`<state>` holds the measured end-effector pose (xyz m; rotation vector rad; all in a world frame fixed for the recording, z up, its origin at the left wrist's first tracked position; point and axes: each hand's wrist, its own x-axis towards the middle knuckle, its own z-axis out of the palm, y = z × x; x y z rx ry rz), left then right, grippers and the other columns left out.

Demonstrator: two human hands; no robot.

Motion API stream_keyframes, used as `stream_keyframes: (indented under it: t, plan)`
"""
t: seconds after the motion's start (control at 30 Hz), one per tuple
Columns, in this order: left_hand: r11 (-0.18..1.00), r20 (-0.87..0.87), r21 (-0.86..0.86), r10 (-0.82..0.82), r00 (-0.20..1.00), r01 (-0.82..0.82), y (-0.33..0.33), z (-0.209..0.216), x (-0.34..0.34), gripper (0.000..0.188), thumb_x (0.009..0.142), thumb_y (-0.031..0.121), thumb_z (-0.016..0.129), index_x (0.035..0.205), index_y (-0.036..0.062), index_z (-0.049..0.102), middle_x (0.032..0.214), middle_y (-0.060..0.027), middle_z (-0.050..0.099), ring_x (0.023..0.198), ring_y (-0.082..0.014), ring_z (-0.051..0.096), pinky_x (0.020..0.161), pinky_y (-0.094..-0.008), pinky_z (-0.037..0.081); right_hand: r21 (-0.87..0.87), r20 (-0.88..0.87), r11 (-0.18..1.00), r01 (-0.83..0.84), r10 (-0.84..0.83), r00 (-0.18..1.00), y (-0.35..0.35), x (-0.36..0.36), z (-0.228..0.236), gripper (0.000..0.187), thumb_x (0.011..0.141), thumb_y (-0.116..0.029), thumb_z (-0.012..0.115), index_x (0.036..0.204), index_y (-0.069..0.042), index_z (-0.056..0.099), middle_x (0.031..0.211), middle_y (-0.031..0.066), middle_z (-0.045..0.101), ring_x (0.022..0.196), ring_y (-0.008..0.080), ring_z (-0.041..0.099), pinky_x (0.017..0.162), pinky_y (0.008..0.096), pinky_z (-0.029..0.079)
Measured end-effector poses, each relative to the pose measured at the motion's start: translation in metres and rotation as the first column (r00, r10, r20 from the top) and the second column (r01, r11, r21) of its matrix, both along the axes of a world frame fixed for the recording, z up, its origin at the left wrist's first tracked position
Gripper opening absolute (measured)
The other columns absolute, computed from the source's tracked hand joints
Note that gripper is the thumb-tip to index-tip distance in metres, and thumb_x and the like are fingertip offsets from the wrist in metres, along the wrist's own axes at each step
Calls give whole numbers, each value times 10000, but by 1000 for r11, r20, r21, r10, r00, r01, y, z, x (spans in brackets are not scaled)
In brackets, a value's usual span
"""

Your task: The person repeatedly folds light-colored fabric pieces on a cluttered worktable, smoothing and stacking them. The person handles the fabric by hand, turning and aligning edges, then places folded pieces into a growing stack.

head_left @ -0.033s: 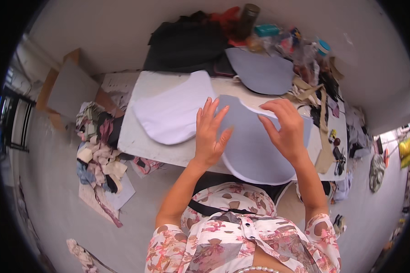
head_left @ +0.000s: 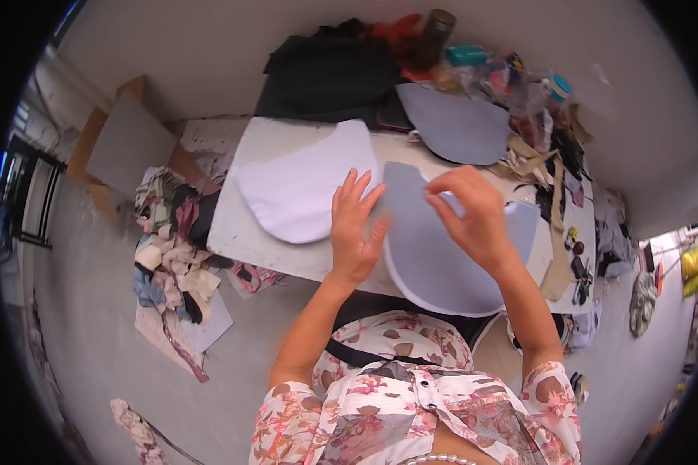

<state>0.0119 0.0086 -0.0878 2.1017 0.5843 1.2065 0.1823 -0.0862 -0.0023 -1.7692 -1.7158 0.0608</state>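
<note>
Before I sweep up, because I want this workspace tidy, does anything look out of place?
Yes: fabric scraps lie jumbled in a heap left of the white table, looking dumped rather than stacked, with one strip trailing away.

A textile workshop, apparently: a grey panel [head_left: 430,267] and white panel [head_left: 306,186] on the surface [head_left: 236,232], fabric scraps [head_left: 174,267] heaped beside.

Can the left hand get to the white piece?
Probably yes. The left hand is open, right by the white piece's right edge, and I see nothing lying on top of that piece.
</note>
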Motion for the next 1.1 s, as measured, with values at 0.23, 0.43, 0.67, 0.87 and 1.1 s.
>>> stream_keyframes:
  t: [0.23,0.43,0.67,0.87,1.1]
  plan:
    - [725,322,-522,655,684,-448,65,-30,-103,295,998,194,477,1097,-45,618,1115,-106,658,1069,-175,581,963,-294,411,-248,38,936,-251,268,963,168,-116,-83,227,745,-233,734,834,-37,665,785,115,659,801,309,636,695,412,494]
    - [672,225,-518,704,673,-529,91,-43,-142,296,992,222,496,1090,-22,632,1077,-77,671,1016,-142,586,933,-285,418,-277,162,937,-214,265,951,212,-144,-127,125,767,-153,650,793,-32,665,767,145,655,806,337,630,711,423,493]
    - [775,-160,-124,600,783,-620,121,-72,-131,384,967,252,487,1275,31,551,1364,-184,490,1365,-361,325,1117,-455,228,-339,30,903,-264,290,956,208,-137,-117,135,786,-113,563,789,-17,658,804,178,664,779,364,626,703,448,487]
    - [751,-512,196,627,587,-631,116,-95,-128,514,925,254,508,1371,9,440,1440,-209,389,1389,-350,274,1137,-524,144,-225,-531,952,-209,60,845,212,-83,-88,169,815,-142,523,816,-8,627,772,140,661,708,277,650,656,385,526]
    - [744,-526,228,637,564,-628,118,-102,-128,520,929,263,505,1378,11,435,1427,-216,404,1385,-350,284,1141,-528,136,254,-909,958,-132,283,306,163,53,4,228,889,-238,498,991,-54,585,925,57,649,842,153,641,793,333,522]
